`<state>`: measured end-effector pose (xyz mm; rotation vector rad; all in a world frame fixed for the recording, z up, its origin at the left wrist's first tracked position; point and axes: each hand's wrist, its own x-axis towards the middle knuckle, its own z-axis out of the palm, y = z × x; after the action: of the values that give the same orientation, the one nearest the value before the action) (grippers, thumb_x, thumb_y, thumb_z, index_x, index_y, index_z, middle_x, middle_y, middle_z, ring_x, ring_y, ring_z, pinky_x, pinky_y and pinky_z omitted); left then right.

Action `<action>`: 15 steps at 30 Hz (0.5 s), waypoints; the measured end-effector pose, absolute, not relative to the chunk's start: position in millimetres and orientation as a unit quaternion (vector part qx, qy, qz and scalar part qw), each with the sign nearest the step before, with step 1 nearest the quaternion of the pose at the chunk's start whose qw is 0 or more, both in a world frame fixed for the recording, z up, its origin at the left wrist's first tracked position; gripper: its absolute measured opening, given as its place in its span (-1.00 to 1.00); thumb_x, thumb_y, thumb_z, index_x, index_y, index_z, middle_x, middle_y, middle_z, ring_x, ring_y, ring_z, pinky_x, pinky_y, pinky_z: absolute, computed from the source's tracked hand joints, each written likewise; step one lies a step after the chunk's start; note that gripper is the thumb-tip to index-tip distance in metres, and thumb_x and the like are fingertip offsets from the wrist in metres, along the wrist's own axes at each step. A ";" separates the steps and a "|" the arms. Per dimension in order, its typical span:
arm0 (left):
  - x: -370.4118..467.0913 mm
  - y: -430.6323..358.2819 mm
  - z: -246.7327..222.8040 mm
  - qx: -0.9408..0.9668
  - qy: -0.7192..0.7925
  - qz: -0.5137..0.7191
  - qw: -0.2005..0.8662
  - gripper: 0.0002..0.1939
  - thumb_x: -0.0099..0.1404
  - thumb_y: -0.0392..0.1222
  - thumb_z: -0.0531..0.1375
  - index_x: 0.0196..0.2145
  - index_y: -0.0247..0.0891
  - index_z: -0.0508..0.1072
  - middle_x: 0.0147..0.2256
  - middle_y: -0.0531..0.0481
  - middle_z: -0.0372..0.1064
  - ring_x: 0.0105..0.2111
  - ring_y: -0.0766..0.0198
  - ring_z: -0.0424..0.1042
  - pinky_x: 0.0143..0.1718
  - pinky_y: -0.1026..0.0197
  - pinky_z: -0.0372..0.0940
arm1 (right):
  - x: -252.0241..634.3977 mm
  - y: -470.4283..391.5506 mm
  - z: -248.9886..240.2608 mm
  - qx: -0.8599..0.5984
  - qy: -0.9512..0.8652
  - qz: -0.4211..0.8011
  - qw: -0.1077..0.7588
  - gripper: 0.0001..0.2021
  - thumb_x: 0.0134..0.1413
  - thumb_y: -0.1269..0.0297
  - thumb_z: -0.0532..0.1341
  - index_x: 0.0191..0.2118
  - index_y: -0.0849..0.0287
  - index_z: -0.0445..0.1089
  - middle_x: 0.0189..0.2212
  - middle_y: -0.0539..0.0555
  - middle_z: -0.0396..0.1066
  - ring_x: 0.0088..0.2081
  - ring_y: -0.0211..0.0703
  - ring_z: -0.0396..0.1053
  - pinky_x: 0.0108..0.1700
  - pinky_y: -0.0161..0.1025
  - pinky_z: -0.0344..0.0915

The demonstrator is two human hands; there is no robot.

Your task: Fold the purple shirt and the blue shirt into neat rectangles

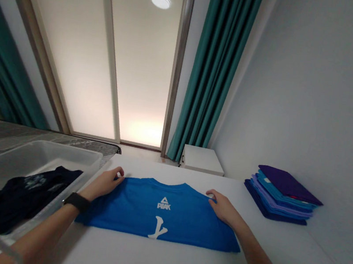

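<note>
A blue T-shirt (189, 223) lies flat on the white table, folded into a wide band with its neckline on the far side. White PEAK lettering and part of a white character show on it. At the shirt's left shoulder is my left hand (108, 182), thumb and forefinger curved with a small gap between them. My right hand (223, 207) rests by the right shoulder, its thumb and forefinger apart and no cloth visibly pinched. A dark watch (77, 202) is on my left wrist. The remaining fingers of both hands are mostly hidden.
A translucent plastic bin (96, 159) with dark clothes (31, 191) stands at the left. Folded shirts (282, 195) in purple and blue are stacked on the table (149, 263) at the right, near the wall. Beyond the table stands a white cabinet (204, 159).
</note>
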<state>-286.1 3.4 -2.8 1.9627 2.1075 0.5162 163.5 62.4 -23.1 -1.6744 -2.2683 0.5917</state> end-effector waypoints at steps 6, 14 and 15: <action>-280.0 0.4 -2.5 0.650 0.709 0.222 0.160 -0.80 0.23 -0.07 0.01 -0.29 -0.19 0.34 -0.45 0.01 0.40 -0.51 0.20 0.43 -0.48 0.26 0.22 | 155.6 54.1 -28.4 -0.575 -0.773 0.208 0.168 -0.66 0.13 0.36 0.00 0.00 0.14 0.34 -0.18 0.13 0.47 -0.10 -0.04 0.41 -0.01 -0.18 0.24; -289.4 -16.1 -4.8 0.631 0.655 0.333 0.248 -0.65 0.19 0.07 -0.03 -0.33 -0.23 0.39 -0.67 0.17 0.17 -0.69 0.29 0.25 -0.60 0.28 0.13 | 174.4 33.5 -26.4 -0.511 -0.769 0.285 0.258 -0.70 0.21 0.18 -0.07 -0.13 0.08 0.36 -0.56 -0.07 0.26 -0.52 -0.15 0.24 -0.39 -0.22 0.24; -290.1 -20.9 -3.2 0.630 0.657 0.334 0.244 -0.62 0.20 0.08 -0.03 -0.33 -0.24 0.42 -0.70 0.16 0.15 -0.68 0.27 0.26 -0.59 0.27 0.13 | 177.3 30.4 -26.1 -0.503 -0.771 0.286 0.268 -0.69 0.22 0.16 -0.07 -0.15 0.08 0.37 -0.52 -0.05 0.29 -0.49 -0.14 0.27 -0.36 -0.21 0.26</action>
<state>-290.1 -20.9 -3.2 1.7205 1.7944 0.9121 177.3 30.4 -26.1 -1.3568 -2.0789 0.7704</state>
